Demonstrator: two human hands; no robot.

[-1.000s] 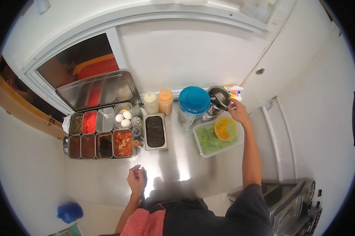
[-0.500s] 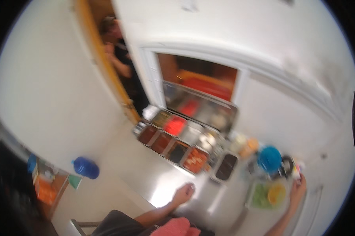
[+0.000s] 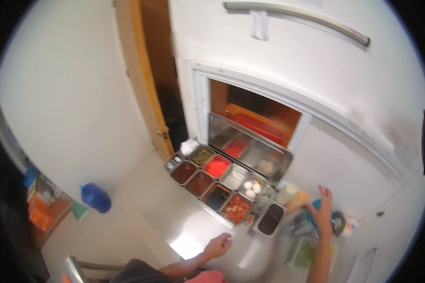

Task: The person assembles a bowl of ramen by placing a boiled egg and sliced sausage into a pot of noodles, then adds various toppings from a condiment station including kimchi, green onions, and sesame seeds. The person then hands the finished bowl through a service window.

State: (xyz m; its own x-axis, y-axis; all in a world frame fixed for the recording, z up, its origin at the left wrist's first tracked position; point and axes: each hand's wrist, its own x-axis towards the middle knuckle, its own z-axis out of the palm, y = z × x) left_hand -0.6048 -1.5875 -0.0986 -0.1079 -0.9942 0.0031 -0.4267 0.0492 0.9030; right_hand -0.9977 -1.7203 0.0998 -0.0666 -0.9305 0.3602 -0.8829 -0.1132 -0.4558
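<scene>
My left hand (image 3: 218, 245) is closed above the front of the steel counter (image 3: 199, 232). Its fingers curl inward, and whatever they may hold is too small to make out. Over the blue container (image 3: 313, 218) at the right back, my right hand (image 3: 321, 212) has its thumb and fingers spread, with nothing seen in them. Two squeeze bottles, one pale (image 3: 286, 194) and one orange (image 3: 299, 200), stand just left of that hand. Beneath the right forearm lies a clear tub (image 3: 301, 254) of green pieces, partly covered by the arm.
Several steel pans hold sauces, red shreds (image 3: 217, 166), whole eggs (image 3: 252, 188) and chopped red food (image 3: 236, 208). A dark-filled pan (image 3: 271, 220) sits beside them. Behind rises a raised steel lid (image 3: 250, 148) below a window. A blue water jug (image 3: 96, 197) stands at left, near an ajar door (image 3: 148, 94).
My right hand has moved left from the white item at the counter's right end to above the blue container, its fingers spreading. The person in the doorway is no longer visible.
</scene>
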